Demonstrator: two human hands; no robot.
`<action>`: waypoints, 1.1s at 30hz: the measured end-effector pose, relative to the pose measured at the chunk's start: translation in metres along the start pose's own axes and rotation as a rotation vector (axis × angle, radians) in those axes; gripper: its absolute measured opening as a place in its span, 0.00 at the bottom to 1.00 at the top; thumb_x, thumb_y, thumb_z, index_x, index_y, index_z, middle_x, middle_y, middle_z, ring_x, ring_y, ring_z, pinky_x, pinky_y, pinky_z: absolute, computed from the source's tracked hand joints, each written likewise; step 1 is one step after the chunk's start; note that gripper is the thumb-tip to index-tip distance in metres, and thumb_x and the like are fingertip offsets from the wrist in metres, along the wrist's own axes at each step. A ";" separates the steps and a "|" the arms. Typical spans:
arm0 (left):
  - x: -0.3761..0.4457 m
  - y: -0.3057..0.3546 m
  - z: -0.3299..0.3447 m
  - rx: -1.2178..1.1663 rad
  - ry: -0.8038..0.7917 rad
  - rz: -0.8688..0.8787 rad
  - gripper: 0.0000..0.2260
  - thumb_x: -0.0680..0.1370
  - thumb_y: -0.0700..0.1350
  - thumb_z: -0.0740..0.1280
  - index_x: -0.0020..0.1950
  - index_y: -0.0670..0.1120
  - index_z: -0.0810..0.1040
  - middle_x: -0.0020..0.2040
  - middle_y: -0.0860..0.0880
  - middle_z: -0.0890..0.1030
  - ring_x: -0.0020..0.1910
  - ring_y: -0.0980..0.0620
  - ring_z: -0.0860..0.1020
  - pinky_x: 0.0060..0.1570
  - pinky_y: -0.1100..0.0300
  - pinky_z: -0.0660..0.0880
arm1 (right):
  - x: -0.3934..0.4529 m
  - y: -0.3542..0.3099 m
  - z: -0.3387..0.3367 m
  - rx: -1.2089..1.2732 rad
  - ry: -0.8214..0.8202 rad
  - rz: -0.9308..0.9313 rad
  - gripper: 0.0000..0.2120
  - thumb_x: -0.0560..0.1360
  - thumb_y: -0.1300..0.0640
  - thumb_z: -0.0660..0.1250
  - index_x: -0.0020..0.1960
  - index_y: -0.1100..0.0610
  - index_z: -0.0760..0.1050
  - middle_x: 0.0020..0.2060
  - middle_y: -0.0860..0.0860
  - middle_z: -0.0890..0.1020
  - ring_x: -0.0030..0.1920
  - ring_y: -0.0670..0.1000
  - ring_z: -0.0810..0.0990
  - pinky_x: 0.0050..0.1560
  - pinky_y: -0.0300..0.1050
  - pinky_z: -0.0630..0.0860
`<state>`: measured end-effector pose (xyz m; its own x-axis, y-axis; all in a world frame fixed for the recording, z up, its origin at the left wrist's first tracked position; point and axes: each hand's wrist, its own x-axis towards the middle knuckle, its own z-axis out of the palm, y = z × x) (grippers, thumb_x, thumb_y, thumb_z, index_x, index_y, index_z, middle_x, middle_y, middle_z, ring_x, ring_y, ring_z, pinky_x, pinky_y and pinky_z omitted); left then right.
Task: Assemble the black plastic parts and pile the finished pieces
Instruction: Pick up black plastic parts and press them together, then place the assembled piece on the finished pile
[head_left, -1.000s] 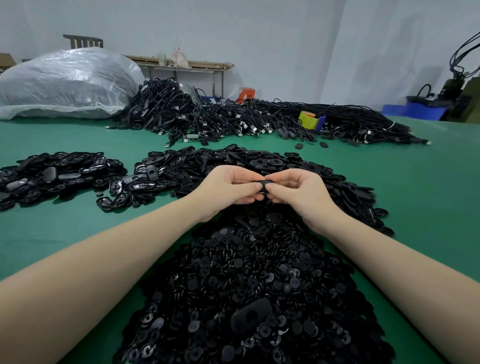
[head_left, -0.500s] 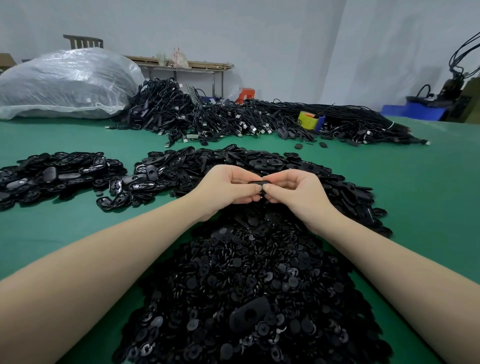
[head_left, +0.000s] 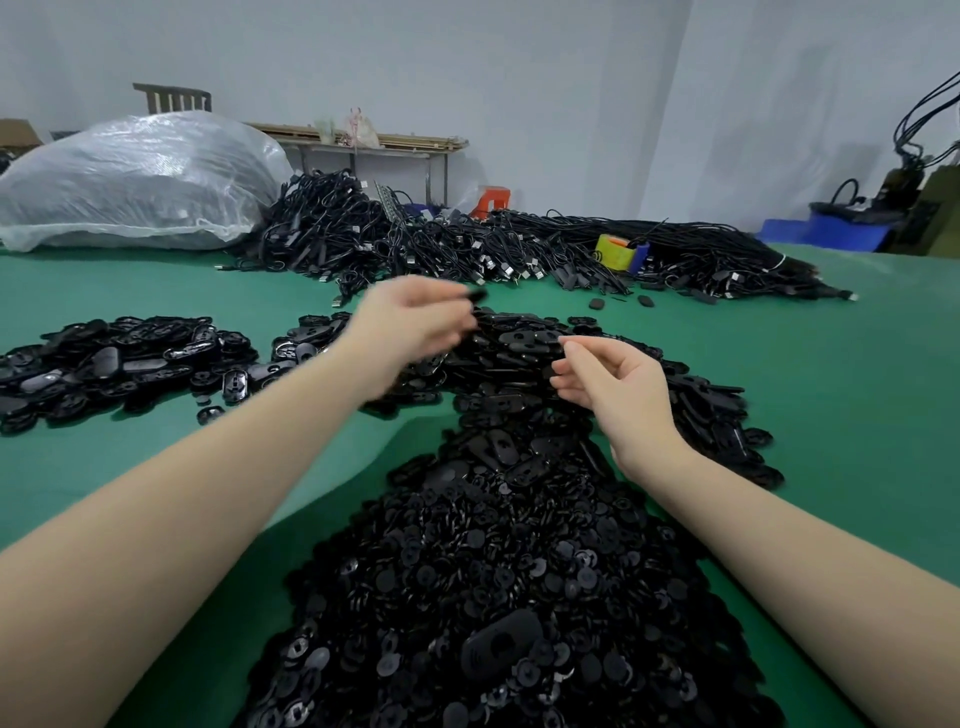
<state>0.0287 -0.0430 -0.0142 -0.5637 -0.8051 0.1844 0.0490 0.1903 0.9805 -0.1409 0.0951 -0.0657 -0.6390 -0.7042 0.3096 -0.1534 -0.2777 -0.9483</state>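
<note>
Hands have parted: my left hand (head_left: 410, 325) swings out, its grip pinching the assembled piece (head_left: 475, 295) for piling; right hand (head_left: 613, 387) hangs loose, empty.

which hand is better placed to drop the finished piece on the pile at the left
Left. The left hand already holds the black piece and is nearer the left pile; the right hand is empty.

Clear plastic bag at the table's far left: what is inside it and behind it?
The clear plastic bag is bulging, but its contents are only a grey blur. Behind it the top of a wooden chair back shows; the rest is covered.
</note>
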 end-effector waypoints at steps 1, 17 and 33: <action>0.006 0.005 -0.016 -0.020 0.122 0.011 0.07 0.76 0.39 0.70 0.50 0.51 0.80 0.43 0.52 0.86 0.46 0.56 0.85 0.43 0.66 0.80 | 0.000 0.000 -0.001 -0.010 0.014 0.002 0.05 0.79 0.58 0.67 0.49 0.52 0.82 0.38 0.50 0.86 0.40 0.50 0.85 0.43 0.39 0.80; 0.014 0.001 -0.087 0.839 0.429 0.063 0.13 0.77 0.42 0.65 0.60 0.50 0.82 0.56 0.47 0.83 0.49 0.45 0.80 0.52 0.56 0.74 | 0.000 0.001 0.000 -0.186 -0.022 -0.071 0.17 0.75 0.68 0.60 0.40 0.50 0.83 0.37 0.46 0.85 0.40 0.47 0.84 0.45 0.40 0.81; 0.000 -0.037 -0.007 1.104 0.110 0.174 0.11 0.77 0.54 0.71 0.58 0.55 0.81 0.55 0.53 0.81 0.53 0.50 0.78 0.49 0.51 0.79 | -0.004 0.000 0.002 -0.256 -0.098 -0.094 0.12 0.79 0.63 0.63 0.50 0.49 0.82 0.33 0.44 0.84 0.36 0.40 0.81 0.37 0.30 0.74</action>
<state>0.0326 -0.0546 -0.0503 -0.5417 -0.7538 0.3720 -0.6685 0.6546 0.3530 -0.1369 0.0971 -0.0669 -0.5392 -0.7461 0.3907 -0.4020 -0.1796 -0.8978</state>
